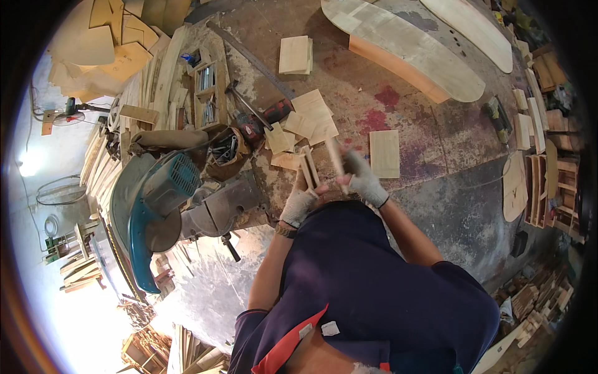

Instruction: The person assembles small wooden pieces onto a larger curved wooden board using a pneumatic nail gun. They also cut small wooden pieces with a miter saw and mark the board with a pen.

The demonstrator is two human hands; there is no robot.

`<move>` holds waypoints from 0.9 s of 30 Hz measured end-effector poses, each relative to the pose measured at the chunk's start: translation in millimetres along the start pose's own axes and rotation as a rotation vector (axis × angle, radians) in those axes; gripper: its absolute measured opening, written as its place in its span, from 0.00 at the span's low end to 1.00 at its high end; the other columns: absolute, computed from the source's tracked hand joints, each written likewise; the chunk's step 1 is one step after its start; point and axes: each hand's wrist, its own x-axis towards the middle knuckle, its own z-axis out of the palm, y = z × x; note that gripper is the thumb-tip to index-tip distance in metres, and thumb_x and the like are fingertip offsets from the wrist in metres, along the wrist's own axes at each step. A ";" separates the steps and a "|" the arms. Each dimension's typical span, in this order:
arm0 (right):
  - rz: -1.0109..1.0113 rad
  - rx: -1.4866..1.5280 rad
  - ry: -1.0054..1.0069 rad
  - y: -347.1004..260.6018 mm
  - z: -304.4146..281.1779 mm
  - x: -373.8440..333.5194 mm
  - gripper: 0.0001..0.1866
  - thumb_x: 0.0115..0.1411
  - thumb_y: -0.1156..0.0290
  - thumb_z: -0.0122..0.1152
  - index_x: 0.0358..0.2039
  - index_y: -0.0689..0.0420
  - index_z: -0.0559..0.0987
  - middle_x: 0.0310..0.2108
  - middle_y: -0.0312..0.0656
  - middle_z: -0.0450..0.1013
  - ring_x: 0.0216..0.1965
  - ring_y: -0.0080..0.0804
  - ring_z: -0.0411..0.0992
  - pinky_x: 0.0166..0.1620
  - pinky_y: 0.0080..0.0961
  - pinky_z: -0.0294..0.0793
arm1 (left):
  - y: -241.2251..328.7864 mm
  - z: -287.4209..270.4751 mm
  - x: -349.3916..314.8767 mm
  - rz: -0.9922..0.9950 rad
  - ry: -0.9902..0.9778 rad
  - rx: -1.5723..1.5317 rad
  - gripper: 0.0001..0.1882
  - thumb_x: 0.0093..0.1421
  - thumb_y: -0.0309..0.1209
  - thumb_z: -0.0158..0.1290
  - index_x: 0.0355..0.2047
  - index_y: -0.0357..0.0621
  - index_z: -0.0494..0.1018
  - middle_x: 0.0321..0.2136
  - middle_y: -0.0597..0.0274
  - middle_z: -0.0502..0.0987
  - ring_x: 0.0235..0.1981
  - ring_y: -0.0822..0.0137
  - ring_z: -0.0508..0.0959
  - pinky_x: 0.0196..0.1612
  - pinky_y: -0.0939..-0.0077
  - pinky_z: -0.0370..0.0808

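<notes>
My left hand point(300, 204), in a pale work glove with bare fingertips, is closed on a pair of small wooden boards point(308, 169) held on edge with a gap between them. My right hand point(366, 181), gloved the same way and a little blurred, grips a thin wooden strip point(335, 157) that stands tilted just right of the boards. The strip and the boards are apart. Beyond my hands lie several loose square wooden pieces point(311, 115). To the right of my right hand a rectangular wooden piece point(384, 154) rests flat on the worn workbench point(430, 149).
A teal miter saw point(152, 206) stands at my left. Behind it are a tool bag point(224, 146), a red-black power drill point(255, 128), a hammer point(246, 103) and a metal ruler point(249, 57). Farther off lie stacked wooden squares point(295, 55) and a long curved wooden panel point(405, 47).
</notes>
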 end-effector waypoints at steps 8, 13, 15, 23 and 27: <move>0.318 0.554 0.045 10.7 16.5 9.3 0.39 0.58 0.76 0.67 0.68 0.65 0.62 0.60 0.48 0.70 0.57 0.37 0.73 0.52 0.30 0.79 | 28.8 26.9 -4.4 0.131 0.338 1.018 0.62 0.56 0.43 0.71 0.78 0.49 0.38 0.60 0.44 0.68 0.54 0.59 0.76 0.50 0.66 0.78; 0.149 0.337 0.141 4.7 6.5 15.2 0.37 0.59 0.70 0.69 0.66 0.65 0.65 0.57 0.46 0.73 0.54 0.37 0.77 0.52 0.28 0.78 | 46.9 20.5 -6.2 0.153 0.319 0.552 0.39 0.72 0.46 0.54 0.75 0.44 0.52 0.49 0.53 0.77 0.48 0.67 0.78 0.50 0.70 0.77; 0.171 0.250 0.123 -2.5 -0.1 15.8 0.37 0.59 0.68 0.70 0.65 0.65 0.66 0.56 0.46 0.74 0.53 0.35 0.77 0.52 0.27 0.77 | 46.2 15.8 -1.2 0.151 0.391 0.244 0.37 0.74 0.51 0.48 0.74 0.43 0.55 0.52 0.55 0.76 0.50 0.69 0.77 0.53 0.71 0.76; 0.384 -0.016 -0.061 -0.3 4.2 16.9 0.41 0.56 0.59 0.77 0.63 0.67 0.68 0.51 0.44 0.77 0.51 0.27 0.74 0.51 0.26 0.76 | -9.4 5.8 23.9 0.140 0.288 -0.068 0.33 0.76 0.53 0.42 0.68 0.37 0.63 0.55 0.58 0.74 0.55 0.66 0.75 0.57 0.68 0.75; 0.323 -0.306 0.013 12.2 4.9 16.9 0.42 0.55 0.59 0.78 0.64 0.66 0.68 0.51 0.46 0.77 0.54 0.33 0.74 0.57 0.31 0.74 | -13.9 -1.6 20.3 0.084 0.277 -0.251 0.29 0.76 0.50 0.45 0.62 0.37 0.68 0.51 0.59 0.77 0.51 0.69 0.78 0.53 0.70 0.77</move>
